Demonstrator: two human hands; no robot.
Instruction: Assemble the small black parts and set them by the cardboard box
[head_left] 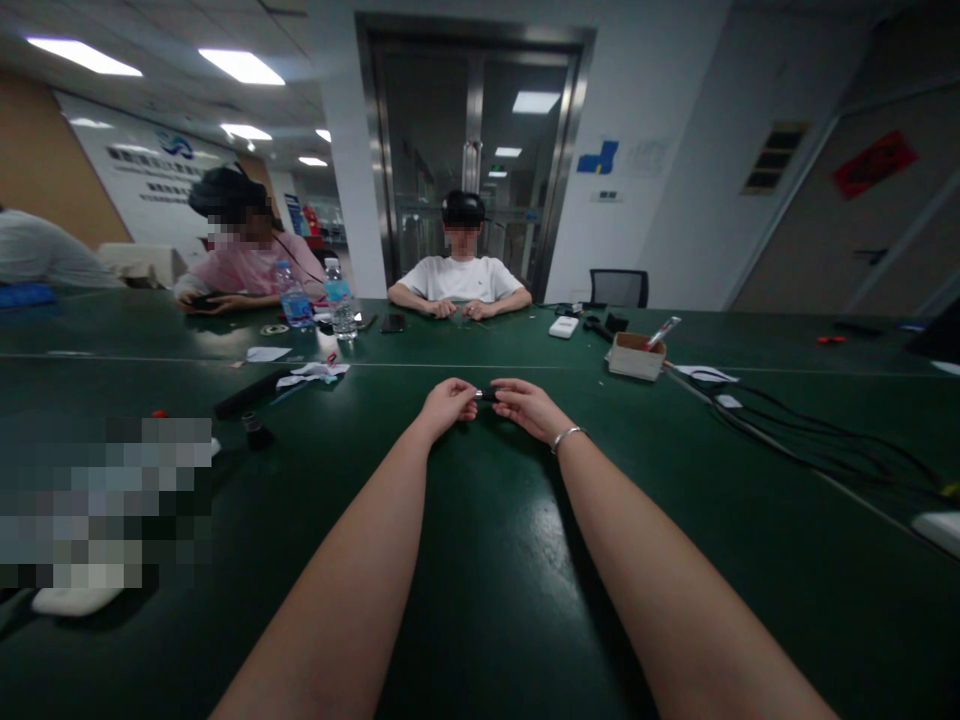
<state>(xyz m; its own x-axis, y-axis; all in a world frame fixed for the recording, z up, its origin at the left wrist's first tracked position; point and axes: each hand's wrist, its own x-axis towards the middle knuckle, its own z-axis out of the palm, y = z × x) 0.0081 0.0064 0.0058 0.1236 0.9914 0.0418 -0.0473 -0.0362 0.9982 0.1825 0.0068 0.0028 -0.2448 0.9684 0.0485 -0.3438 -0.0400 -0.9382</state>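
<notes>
My left hand (451,402) and my right hand (529,406) meet over the middle of the dark green table (495,520). Between their fingertips is a small, thin black object with a silver end (486,395). The fingers of the left hand pinch its silver end, while those of the right close round its black part. Fingers hide much of it, and I cannot tell whether it is one piece or two joined parts. A silver bracelet (566,438) circles my right wrist.
Across the table sits a person in a white shirt (461,280); another in pink (247,260) sits further left. Water bottles (343,305), crumpled paper (311,374) and a long black object (259,393) lie left. A small box (636,357) and black cables (817,430) are right.
</notes>
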